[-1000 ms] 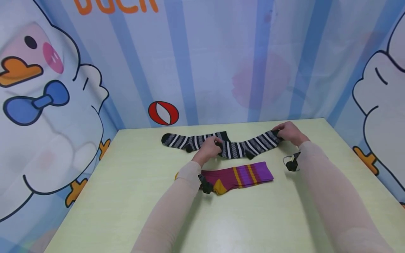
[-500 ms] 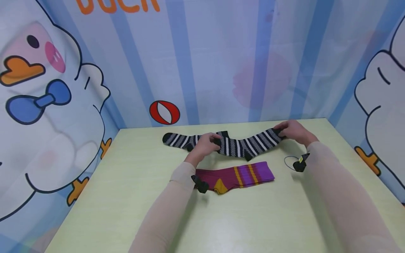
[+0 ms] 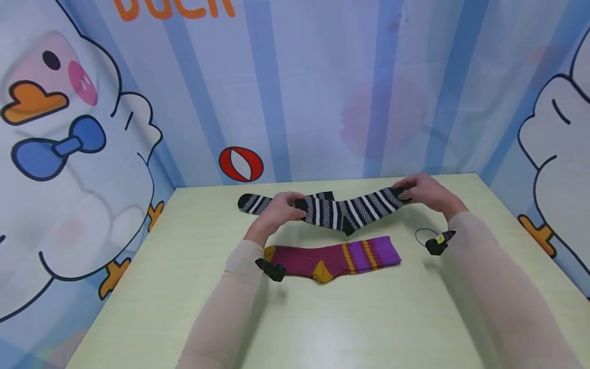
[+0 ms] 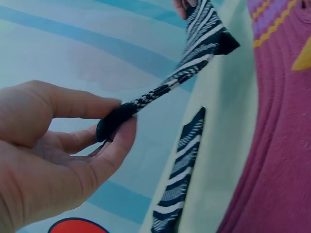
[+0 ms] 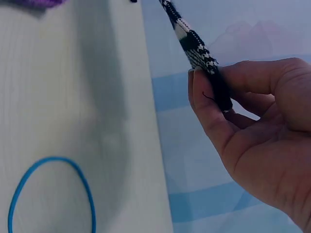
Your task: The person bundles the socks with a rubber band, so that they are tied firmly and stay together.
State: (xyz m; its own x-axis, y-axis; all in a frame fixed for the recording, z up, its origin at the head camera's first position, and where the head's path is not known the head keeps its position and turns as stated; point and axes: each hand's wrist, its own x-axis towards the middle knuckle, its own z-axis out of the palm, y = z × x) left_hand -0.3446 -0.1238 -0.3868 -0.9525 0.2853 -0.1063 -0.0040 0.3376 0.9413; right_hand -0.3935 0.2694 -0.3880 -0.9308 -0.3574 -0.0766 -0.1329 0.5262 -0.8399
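Note:
A black-and-white striped sock (image 3: pixel 332 212) hangs between my two hands, raised off the table. My left hand (image 3: pixel 278 210) pinches its black toe end; in the left wrist view that toe (image 4: pixel 114 121) sits between thumb and fingers. At the other end my right hand (image 3: pixel 426 192) pinches the black cuff, seen in the right wrist view as a dark cuff edge (image 5: pixel 221 90). Behind it a second striped sock (image 3: pixel 251 203) lies on the table, partly hidden by my left hand and the held sock. Nearer me lies a maroon and purple sock (image 3: pixel 332 259) with yellow heel and stripes.
The pale table (image 3: pixel 369 318) ends at a blue-striped backdrop (image 3: pixel 313 102) with printed ducks, close behind the striped socks. A black wrist camera (image 3: pixel 271 269) on my left sleeve covers part of the maroon sock.
The held sock has been lifted and shifted left, my left hand moving left with its toe end. More of the second striped sock is covered now. The maroon sock stays put.

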